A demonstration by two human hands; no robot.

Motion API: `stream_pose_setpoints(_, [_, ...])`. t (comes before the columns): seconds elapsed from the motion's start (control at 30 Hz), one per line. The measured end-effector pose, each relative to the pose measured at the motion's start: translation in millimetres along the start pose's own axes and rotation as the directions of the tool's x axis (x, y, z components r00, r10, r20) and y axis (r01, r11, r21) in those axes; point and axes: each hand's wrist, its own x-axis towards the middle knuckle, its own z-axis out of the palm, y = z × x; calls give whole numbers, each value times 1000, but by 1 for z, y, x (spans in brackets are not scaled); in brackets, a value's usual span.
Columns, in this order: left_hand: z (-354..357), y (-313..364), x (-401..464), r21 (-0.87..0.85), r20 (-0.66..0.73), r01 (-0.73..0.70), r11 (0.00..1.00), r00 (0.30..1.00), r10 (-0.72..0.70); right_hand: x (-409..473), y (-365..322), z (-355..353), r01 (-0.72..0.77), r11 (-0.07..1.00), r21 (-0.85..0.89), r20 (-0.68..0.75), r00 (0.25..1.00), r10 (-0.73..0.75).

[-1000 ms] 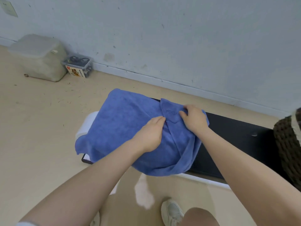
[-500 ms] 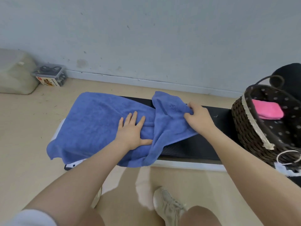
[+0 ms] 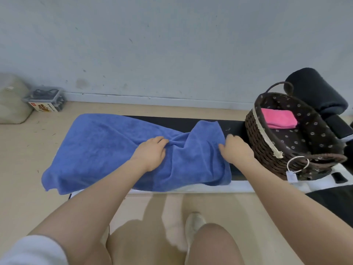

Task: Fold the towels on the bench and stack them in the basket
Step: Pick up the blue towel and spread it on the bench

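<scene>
Left grip (image 3: 150,153) bunches the middle of the blue towel (image 3: 107,148) in curled fingers; right grip (image 3: 236,150) pinches its right edge. Towel lies spread along the surface (image 3: 236,127), left end overhanging. Judged soft, limp and light: take hold at corners or edges. Beyond, a wicker basket (image 3: 267,150) holds a folded pink towel (image 3: 278,118); tan floor (image 3: 24,150), pale wall (image 3: 172,44).

- The black bench (image 3: 208,122) in front of me carries my blue towel (image 3: 107,148) (rumpled, draped over its left end).
- The wicker basket (image 3: 267,150) sits at its right end.
</scene>
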Motion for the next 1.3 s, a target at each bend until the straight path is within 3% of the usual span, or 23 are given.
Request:
stream_pose_setpoints(0.07, [-3, -4, 14, -3, -28, 15, 1000, 999, -15, 20, -15, 7, 126, 992, 28, -139, 983, -121])
stream_pose_setpoints(0.17, [-9, -14, 42, 78, 13, 62, 995, 998, -64, 53, -37, 13, 226, 965, 135, -149, 967, -205])
stream_pose_setpoints(0.23, [-13, -23, 61, 87, 38, 99, 991, 994, -103, 73, -45, 16, 225, 964, 144, -114, 971, -210])
stream_pose_setpoints(0.37, [-18, -40, 89, 88, 124, 70, 994, 989, -81, 98, -46, 17, 113, 994, -8, 27, 993, -113])
stream_pose_setpoints(0.5, [-23, -48, 102, 110, 203, 36, 993, 978, -58, 107, -43, 15, 98, 995, 6, 40, 994, -98])
stream_pose_setpoints(0.57, [-27, -51, 106, 53, 134, 75, 996, 988, -81, 112, -40, 12, 86, 996, 8, 32, 996, -86])
stream_pose_setpoints(0.77, [-37, -66, 121, -98, -71, 261, 960, 961, -268, 136, -23, -2, 186, 976, -113, -179, 962, -204])
stream_pose_setpoints(0.93, [-35, -62, 132, -148, -234, 248, 957, 932, -278, 146, -25, -7, 112, 992, -62, -241, 962, -124])
stream_pose_setpoints(1.0, [-26, -59, 126, -165, -232, 231, 959, 936, -265, 138, -36, -3, 101, 994, -39, -250, 962, -108])
stream_pose_setpoints(1.1, [-11, -60, 110, -139, -182, 159, 977, 966, -184, 107, -69, 15, 272, 960, -68, -201, 939, -281])
stream_pose_setpoints(1.2, [-1, -69, 96, -75, -121, 80, 994, 989, -88, 69, -115, 44, 625, 777, -68, -149, 764, -628])
stream_pose_setpoints(1.23, [2, -73, 90, -44, -100, 84, 995, 991, -88, 58, -126, 53, 673, 738, -47, -57, 736, -675])
stream_pose_setpoints(1.3, [7, -85, 75, 19, -51, 153, 988, 987, -152, 51, -135, 69, 654, 757, -19, 129, 752, -647])
